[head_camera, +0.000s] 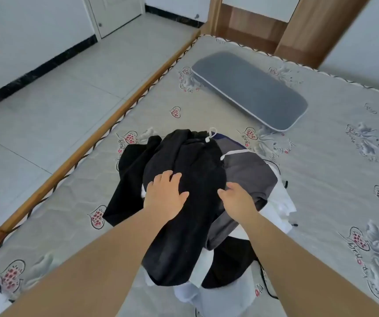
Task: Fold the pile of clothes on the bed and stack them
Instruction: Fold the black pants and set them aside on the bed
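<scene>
A loose pile of clothes lies on the bed [138, 115] near its front edge. On top is a black garment [190, 161] with a white drawstring. A grey garment [248, 170] lies to its right, and white clothes [280, 202] stick out underneath. My left hand [164, 195] rests flat on the black garment, fingers spread. My right hand [235, 200] touches the seam between the black and grey garments, its fingers bent down into the cloth; whether it pinches the fabric cannot be told.
A grey rectangular cushion [250, 90] lies further back on the mattress. The bed's wooden side rail [87, 143] runs along the left, with tiled floor [46, 92] beyond. A wooden wardrobe [252, 21] stands behind the bed.
</scene>
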